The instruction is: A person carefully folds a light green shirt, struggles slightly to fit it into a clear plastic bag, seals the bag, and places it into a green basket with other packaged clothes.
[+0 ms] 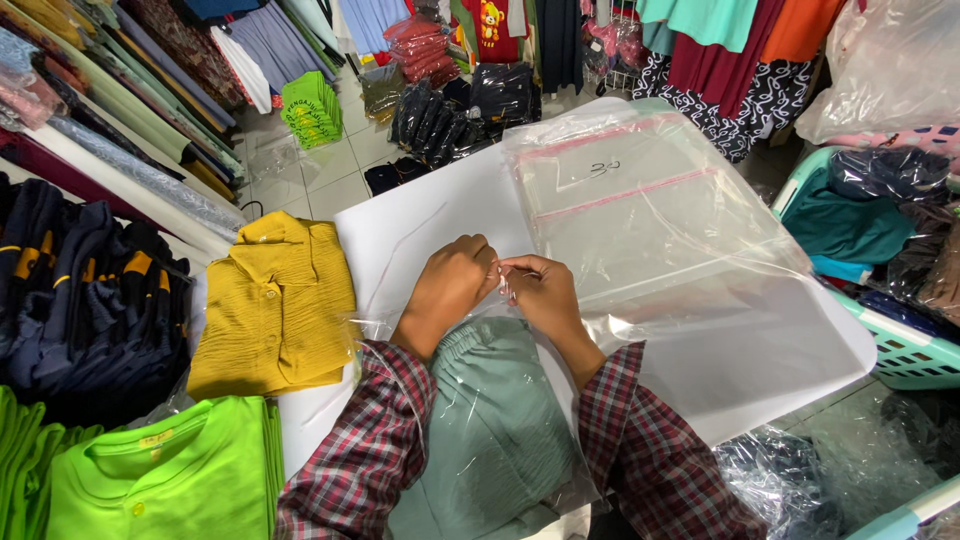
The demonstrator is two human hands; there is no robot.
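Clear bag [490, 440] with folded grey-green garment [497, 400] lies at white worktop's [420, 235] near edge; left hand [450, 290] and right hand [545, 297] pinch its top flap. Clear bag stack [650, 220] far right.

White table [420, 225] — bagged garment [495, 420], bags [650, 210]

A folded mustard-yellow shirt [272, 305] lies at the left edge of the white tabletop [420, 225], with a bright green shirt [165, 470] just below it. Further left sits a stack of dark navy garments [85, 290] with yellow trim. A pile of empty clear plastic bags [650, 215] with pink sealing strips rests on the right half of the tabletop. A pale teal laundry basket [900, 350] beside it holds dark and teal clothes. Black bagged garments [450, 120] lie on the tiled floor [320, 175], near a stack of green items [310, 110].
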